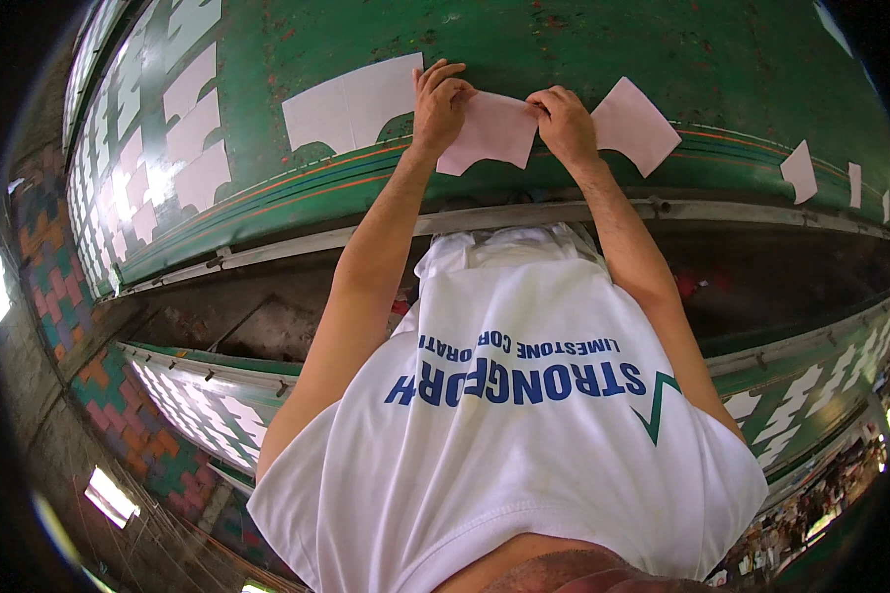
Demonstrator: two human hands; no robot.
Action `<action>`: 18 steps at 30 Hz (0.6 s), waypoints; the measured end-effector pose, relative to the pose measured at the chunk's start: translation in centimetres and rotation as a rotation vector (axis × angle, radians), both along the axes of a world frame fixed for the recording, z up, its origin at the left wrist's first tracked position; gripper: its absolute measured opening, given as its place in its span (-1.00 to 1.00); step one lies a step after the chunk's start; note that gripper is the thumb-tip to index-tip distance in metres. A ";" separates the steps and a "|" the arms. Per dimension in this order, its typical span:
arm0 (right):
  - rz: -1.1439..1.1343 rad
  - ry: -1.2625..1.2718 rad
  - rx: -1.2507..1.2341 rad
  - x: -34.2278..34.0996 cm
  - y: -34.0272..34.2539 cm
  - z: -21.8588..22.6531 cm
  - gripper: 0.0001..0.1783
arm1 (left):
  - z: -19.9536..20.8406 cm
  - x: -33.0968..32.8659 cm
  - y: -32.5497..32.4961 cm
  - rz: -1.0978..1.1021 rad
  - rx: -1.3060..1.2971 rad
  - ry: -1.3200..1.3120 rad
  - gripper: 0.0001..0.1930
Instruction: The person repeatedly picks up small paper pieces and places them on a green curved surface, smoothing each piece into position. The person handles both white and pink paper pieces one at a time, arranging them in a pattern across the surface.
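Note:
A pale pink cut fabric piece (pixel 489 130), with a curved notch along its near edge, lies on the long green table (pixel 524 40). My left hand (pixel 439 107) pinches its upper left corner, fingers bent. At its upper right corner, my right hand (pixel 566 121) grips the edge between thumb and fingers. Just left of my left hand lies a wider pale piece (pixel 341 104) with two curved cut-outs. Another pink piece (pixel 639 127) sits tilted beside my right hand, partly behind it.
Rows of pale pieces (pixel 203 178) spread along the table to the left. Smaller pieces (pixel 799 173) lie at the right. A metal rail (pixel 316 242) edges the table near my body. Behind me stands another green table (pixel 791 395) with pale pieces.

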State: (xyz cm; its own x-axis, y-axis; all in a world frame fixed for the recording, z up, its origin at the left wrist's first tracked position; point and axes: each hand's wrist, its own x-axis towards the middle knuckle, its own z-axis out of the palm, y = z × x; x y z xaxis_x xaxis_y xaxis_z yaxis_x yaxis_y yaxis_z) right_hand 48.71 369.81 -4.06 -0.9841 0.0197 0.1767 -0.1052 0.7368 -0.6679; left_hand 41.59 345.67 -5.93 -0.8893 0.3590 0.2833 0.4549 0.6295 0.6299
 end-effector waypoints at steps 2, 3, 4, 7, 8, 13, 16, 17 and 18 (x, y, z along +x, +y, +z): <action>0.023 -0.007 0.014 0.0 0.1 -0.1 -0.92 | 0.1 -0.2 -0.1 0.009 0.004 -0.034 -0.93; 0.042 0.013 0.008 -0.1 0.1 -0.1 -0.92 | 0.2 -0.2 -0.2 -0.006 0.017 -0.014 -0.94; 0.054 0.008 0.009 -0.1 0.2 -0.1 -0.92 | 0.3 -0.2 -0.2 -0.012 0.014 -0.020 -0.95; 0.118 0.017 -0.053 0.0 0.6 0.3 -0.97 | 0.4 -0.4 -0.4 -0.061 -0.093 0.006 -0.92; 0.139 0.000 -0.078 0.0 0.8 0.5 -0.99 | 0.4 -0.6 -0.5 -0.082 -0.145 0.028 -0.90; 0.345 -0.120 -0.411 0.8 1.4 3.1 -0.96 | 1.0 -1.2 -0.9 -0.149 -0.133 -0.030 -0.80; 0.339 -0.430 -0.729 1.3 2.1 5.2 -0.93 | 2.6 -1.0 -0.3 -0.236 -0.023 -0.077 -0.78; 0.305 -0.584 -0.847 1.5 2.4 5.8 -0.91 | 3.3 -0.6 -0.1 -0.271 0.023 -0.096 -0.78; 0.269 -0.561 -0.947 1.6 2.6 6.4 -0.92 | 4.1 0.2 0.3 -0.270 0.155 -0.234 -0.77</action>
State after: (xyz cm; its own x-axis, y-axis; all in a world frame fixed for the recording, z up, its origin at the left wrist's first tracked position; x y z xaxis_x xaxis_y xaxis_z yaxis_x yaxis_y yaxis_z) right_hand 50.34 372.43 2.29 -0.9122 -0.3130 -0.2644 0.3061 -0.0916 -0.9476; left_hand 41.74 345.92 -1.86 -0.8154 0.5582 0.1531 0.4241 0.3960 0.8144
